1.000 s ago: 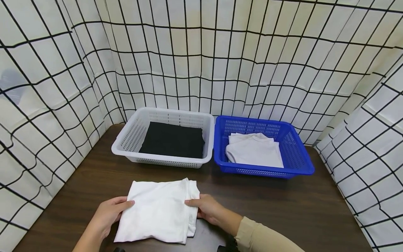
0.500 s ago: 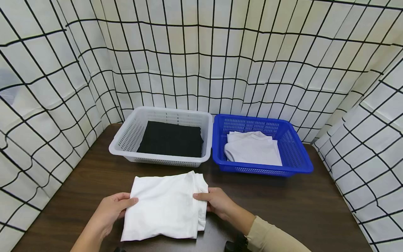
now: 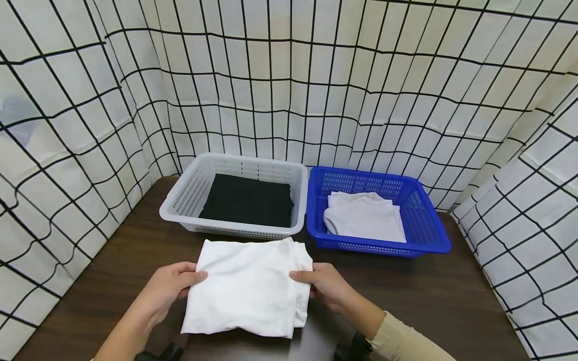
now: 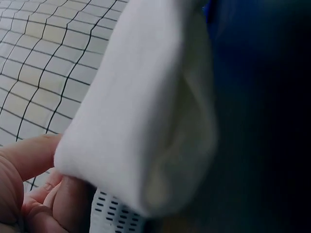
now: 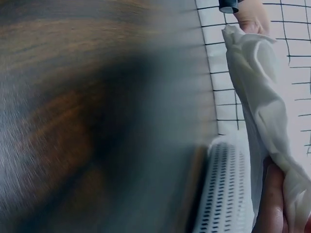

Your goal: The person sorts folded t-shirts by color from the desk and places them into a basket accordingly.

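Note:
A folded white garment point(image 3: 246, 291), possibly a shirt, hangs between both hands above the front of the table. My left hand point(image 3: 169, 286) pinches its left edge, thumb on top and fingers beneath. At the right edge, my right hand point(image 3: 329, 286) pinches the folded layers the same way. In the left wrist view the white cloth point(image 4: 116, 111) fills the middle, with the left hand point(image 4: 34, 184) at its lower corner. In the right wrist view the cloth point(image 5: 262, 102) is seen edge-on, and the right hand's fingers point(image 5: 272, 199) press against it.
A white basket point(image 3: 178, 218) holding folded black cloth point(image 3: 248, 200) stands at the back of the dark wooden table point(image 3: 406, 306). Beside it on the right, a blue basket point(image 3: 433, 235) holds folded white cloth point(image 3: 368, 220). White grid-patterned curtains point(image 3: 289, 90) surround the table.
Both hands have carried the white garment to the right and farther from me, toward the baskets. The grip at each edge looks the same. Both baskets stay in place.

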### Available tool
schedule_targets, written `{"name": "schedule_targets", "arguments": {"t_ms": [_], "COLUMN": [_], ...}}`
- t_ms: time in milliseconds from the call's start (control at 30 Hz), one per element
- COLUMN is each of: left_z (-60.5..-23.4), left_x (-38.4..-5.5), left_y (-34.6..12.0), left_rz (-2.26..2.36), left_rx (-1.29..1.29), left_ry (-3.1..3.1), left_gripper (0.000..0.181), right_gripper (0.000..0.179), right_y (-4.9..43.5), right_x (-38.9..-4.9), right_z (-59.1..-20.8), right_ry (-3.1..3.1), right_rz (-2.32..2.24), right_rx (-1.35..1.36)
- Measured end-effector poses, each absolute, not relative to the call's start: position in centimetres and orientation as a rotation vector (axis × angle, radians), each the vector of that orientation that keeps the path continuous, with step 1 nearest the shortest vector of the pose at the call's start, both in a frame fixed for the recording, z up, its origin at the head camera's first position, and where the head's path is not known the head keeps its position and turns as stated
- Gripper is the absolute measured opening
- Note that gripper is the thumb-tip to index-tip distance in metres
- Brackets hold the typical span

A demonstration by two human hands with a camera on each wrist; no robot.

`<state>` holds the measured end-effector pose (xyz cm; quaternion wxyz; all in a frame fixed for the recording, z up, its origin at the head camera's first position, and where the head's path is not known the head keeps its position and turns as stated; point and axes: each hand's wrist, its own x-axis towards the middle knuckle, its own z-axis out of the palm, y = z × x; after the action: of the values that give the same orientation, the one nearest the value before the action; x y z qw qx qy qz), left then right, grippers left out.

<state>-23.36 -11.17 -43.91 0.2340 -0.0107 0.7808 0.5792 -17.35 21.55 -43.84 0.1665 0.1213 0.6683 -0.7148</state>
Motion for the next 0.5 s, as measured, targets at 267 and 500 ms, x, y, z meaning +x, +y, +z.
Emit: {"name": "schedule_targets", "arguments": {"t_ms": [267, 500], "left_z": [-42.1, -40.5], "left_x": [-24.5, -26.2], "left_y": [-10.2, -8.8], "left_rz": [1.562, 1.6], "left_rx": [0.043, 0.161], "left_ry": [2.164, 2.18], "left_gripper": [0.037, 0.038], "right_gripper": [0.037, 0.042], "right_y": [23.2, 24.6], "right_x": [-17.3, -18.2], "right_z": [-41.8, -40.5], "right_ry": [1.936, 1.983], "right_rz": [-1.992, -1.96], "right_rx": [0.355, 0.384]}}
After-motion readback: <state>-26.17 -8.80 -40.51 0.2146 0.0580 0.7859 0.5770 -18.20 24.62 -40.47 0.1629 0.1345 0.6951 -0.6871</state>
